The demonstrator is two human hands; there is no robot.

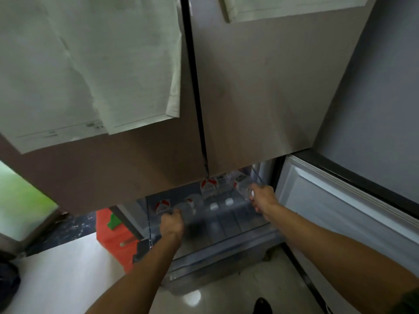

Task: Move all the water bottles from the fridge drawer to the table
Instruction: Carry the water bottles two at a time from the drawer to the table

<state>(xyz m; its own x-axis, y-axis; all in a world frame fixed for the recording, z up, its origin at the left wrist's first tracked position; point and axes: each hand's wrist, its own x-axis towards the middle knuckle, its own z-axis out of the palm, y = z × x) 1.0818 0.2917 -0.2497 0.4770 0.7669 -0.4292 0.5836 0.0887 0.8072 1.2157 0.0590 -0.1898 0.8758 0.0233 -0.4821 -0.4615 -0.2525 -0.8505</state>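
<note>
Head view: a fridge (249, 87) is seen from above, its two upper doors closed.
Papers (90, 64): stuck to the upper doors.
Lower door (328, 200): swung open at the right.
Drawer (226, 236): clear-walled, pulled out beneath the upper doors.
Orange object (111, 234): set on the floor left of the drawer; blurred.
Bottles (208, 186): several are held in the drawer, some with red-and-white labels.
Left hand (171, 223): fingers are curled round the left bottle (186, 207) at the drawer's left side.
Right hand (263, 198): fingers are wrapped round the right bottle (243, 188) at the back right, its white cap beside the knuckles.
Caps (213, 206): two white ones are seen between the hands.
</note>
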